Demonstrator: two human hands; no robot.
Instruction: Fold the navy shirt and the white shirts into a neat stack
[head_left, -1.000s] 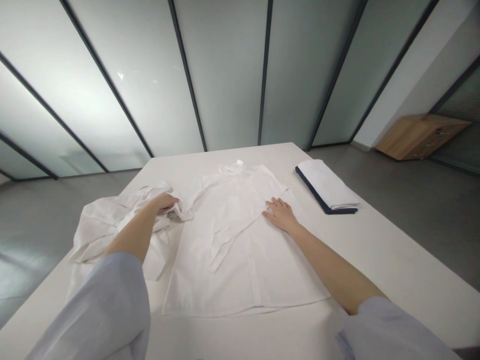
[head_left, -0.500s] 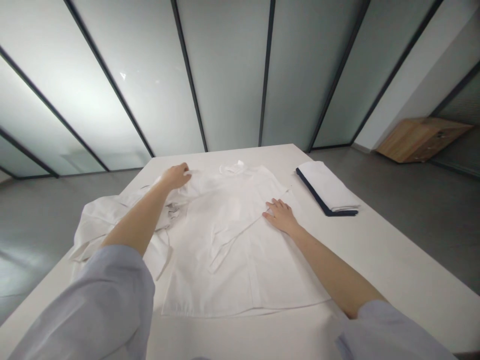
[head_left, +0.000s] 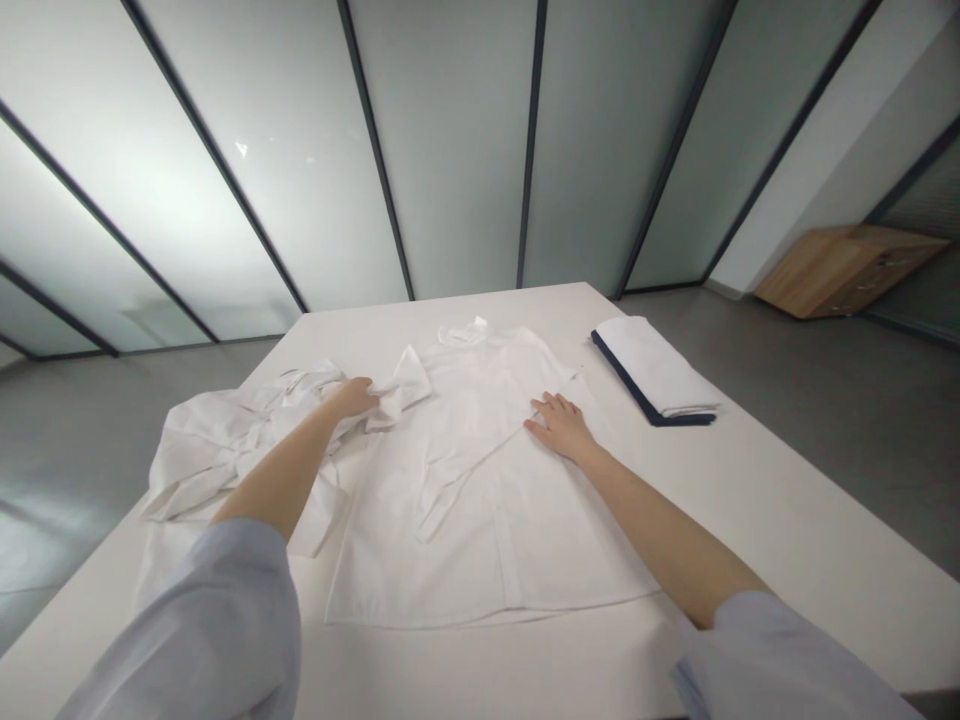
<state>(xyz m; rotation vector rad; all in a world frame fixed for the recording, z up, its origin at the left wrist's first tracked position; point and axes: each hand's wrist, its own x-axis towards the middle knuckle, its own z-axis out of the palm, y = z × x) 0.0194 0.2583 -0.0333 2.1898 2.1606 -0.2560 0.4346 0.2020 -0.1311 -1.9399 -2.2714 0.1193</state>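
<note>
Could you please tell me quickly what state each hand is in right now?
Left hand: closed, holding the white shirt's sleeve.
Right hand: open, flat on the shirt.

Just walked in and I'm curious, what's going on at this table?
A person is handling a white collared shirt spread on a white table. Their left hand is on a bunch of white fabric at the shirt's side, with a flap sticking up beside it. Their right hand lies flat on the shirt. A folded white cloth with navy edging sits off to the right.
</note>
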